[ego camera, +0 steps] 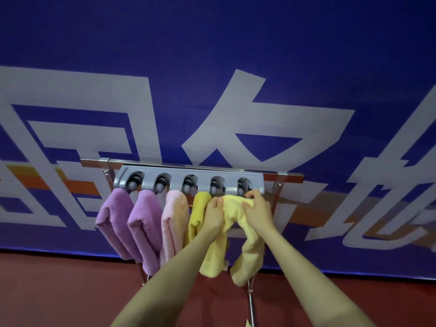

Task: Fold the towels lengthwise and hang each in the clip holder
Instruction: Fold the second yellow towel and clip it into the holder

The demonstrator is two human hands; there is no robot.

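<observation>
We judge the pale yellow towel (232,210) soft and limp; left hand (214,214) and right hand (257,210), each grip pinching its bunched top.

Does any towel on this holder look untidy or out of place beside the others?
Yes. The pale yellow towel below the rightmost clip is bunched and twisted between the left hand and the right hand, its two ends hanging uneven. The other four towels hang in neat folds.
</observation>
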